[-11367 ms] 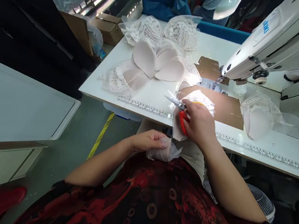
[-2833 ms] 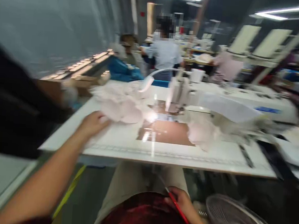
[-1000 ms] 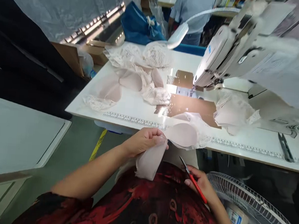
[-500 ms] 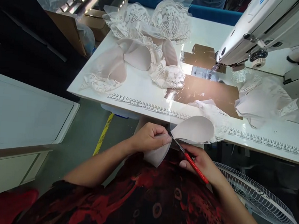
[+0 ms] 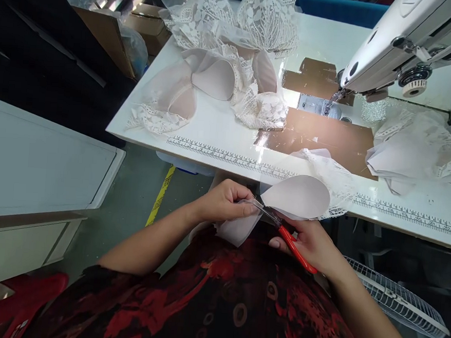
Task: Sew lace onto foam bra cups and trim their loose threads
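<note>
My left hand (image 5: 226, 202) pinches the corner of a lace bra cup piece, and a sheer flap of fabric (image 5: 239, 231) hangs below the fingers. Red-handled scissors (image 5: 290, 241) are in my right hand (image 5: 313, 242). Their blade tips touch the fabric right at my left fingertips; the exact spot is partly hidden by the thumb. Beside the blades, the piece's smooth beige bra cup (image 5: 301, 196) and white lace (image 5: 342, 190) lie over the table's front edge.
More lace bra cups (image 5: 216, 79) are spread on the white table (image 5: 217, 122) at left. A sewing machine (image 5: 388, 46) stands at right above brown card (image 5: 320, 137), with another lace pile (image 5: 408, 151) beside it. A fan (image 5: 398, 297) is below right.
Since a second ago the scissors have come up from beside my lap to the fabric at my left fingertips. Earlier, my left hand reached to the cups at left. The view has tilted down.
</note>
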`<move>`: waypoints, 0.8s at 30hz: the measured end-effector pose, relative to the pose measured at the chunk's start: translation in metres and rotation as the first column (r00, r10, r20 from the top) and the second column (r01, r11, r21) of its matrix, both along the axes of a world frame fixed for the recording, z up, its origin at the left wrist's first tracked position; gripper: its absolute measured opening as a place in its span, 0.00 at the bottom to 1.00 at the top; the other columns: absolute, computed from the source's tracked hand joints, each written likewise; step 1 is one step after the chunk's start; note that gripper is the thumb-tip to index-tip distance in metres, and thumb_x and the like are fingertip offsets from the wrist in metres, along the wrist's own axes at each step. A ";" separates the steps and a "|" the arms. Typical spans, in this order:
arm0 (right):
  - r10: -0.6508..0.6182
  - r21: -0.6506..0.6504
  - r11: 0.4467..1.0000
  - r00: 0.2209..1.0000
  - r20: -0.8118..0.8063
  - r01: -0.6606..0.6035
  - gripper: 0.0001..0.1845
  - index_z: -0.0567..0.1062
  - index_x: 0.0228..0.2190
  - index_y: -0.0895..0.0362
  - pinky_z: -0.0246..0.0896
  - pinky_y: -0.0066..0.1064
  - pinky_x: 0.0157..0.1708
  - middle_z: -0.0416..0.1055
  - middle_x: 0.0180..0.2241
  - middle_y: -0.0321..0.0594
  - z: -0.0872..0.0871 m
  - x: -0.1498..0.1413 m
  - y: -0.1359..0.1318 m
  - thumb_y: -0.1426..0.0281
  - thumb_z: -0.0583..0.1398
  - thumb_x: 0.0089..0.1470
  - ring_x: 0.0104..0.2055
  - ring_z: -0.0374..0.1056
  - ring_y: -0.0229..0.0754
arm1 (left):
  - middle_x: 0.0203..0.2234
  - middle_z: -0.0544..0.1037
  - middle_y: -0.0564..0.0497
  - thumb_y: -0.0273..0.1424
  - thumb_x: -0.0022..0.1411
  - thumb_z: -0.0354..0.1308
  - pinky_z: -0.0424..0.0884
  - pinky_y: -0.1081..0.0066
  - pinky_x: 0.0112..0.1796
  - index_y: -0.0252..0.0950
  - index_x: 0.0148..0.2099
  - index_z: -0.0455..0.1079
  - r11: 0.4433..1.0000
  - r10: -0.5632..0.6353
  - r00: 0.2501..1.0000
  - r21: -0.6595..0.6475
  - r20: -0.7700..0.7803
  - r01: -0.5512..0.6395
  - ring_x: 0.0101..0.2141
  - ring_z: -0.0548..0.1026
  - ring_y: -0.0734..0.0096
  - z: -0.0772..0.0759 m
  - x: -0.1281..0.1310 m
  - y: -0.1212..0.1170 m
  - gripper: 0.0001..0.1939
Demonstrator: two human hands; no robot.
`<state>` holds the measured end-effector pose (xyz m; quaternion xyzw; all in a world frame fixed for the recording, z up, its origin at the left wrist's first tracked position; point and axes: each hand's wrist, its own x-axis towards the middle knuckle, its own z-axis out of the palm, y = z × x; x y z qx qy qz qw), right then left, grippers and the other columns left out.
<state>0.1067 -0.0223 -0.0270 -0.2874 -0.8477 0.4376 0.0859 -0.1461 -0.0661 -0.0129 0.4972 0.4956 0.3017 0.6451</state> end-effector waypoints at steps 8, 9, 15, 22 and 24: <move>0.027 0.023 0.999 0.999 -0.035 -0.026 0.35 0.66 0.60 0.51 0.59 0.46 0.57 0.72 0.54 0.46 0.000 -0.002 0.000 0.58 0.65 0.52 0.57 0.66 0.57 | 0.18 0.64 0.55 0.41 0.56 0.62 0.53 0.77 0.23 0.28 0.29 0.72 0.997 -0.081 0.994 0.000 0.069 0.081 0.22 0.58 0.80 0.001 -0.001 0.003 0.18; 0.029 0.024 0.999 0.999 -0.041 -0.028 0.35 0.66 0.60 0.51 0.59 0.46 0.57 0.72 0.54 0.45 0.000 -0.002 0.000 0.58 0.65 0.52 0.57 0.66 0.57 | 0.18 0.65 0.55 0.42 0.56 0.62 0.53 0.77 0.23 0.28 0.30 0.73 0.996 -0.083 0.994 -0.003 0.068 0.084 0.22 0.59 0.80 0.000 -0.001 0.003 0.18; 0.017 0.038 0.999 0.996 -0.084 -0.014 0.33 0.67 0.59 0.50 0.59 0.46 0.58 0.74 0.53 0.44 -0.005 -0.003 -0.002 0.58 0.65 0.53 0.55 0.68 0.55 | 0.18 0.63 0.55 0.43 0.56 0.62 0.52 0.77 0.22 0.28 0.29 0.72 0.996 -0.085 0.995 -0.011 0.049 0.085 0.21 0.57 0.80 0.001 -0.002 0.003 0.20; 0.006 0.123 0.992 0.994 -0.110 0.007 0.27 0.73 0.55 0.51 0.66 0.40 0.52 0.76 0.49 0.44 -0.018 -0.001 -0.002 0.60 0.64 0.54 0.49 0.72 0.52 | 0.17 0.62 0.56 0.42 0.56 0.62 0.51 0.77 0.22 0.28 0.30 0.73 0.996 -0.084 0.996 -0.039 0.042 0.086 0.20 0.56 0.81 0.004 0.000 0.004 0.19; -0.003 0.164 0.986 0.994 -0.108 0.021 0.25 0.74 0.53 0.51 0.66 0.41 0.51 0.76 0.49 0.45 -0.019 -0.002 -0.002 0.60 0.64 0.54 0.49 0.72 0.52 | 0.18 0.65 0.55 0.41 0.56 0.62 0.53 0.77 0.22 0.28 0.31 0.74 0.996 -0.075 0.996 -0.051 0.057 0.078 0.21 0.58 0.80 0.003 0.000 0.004 0.18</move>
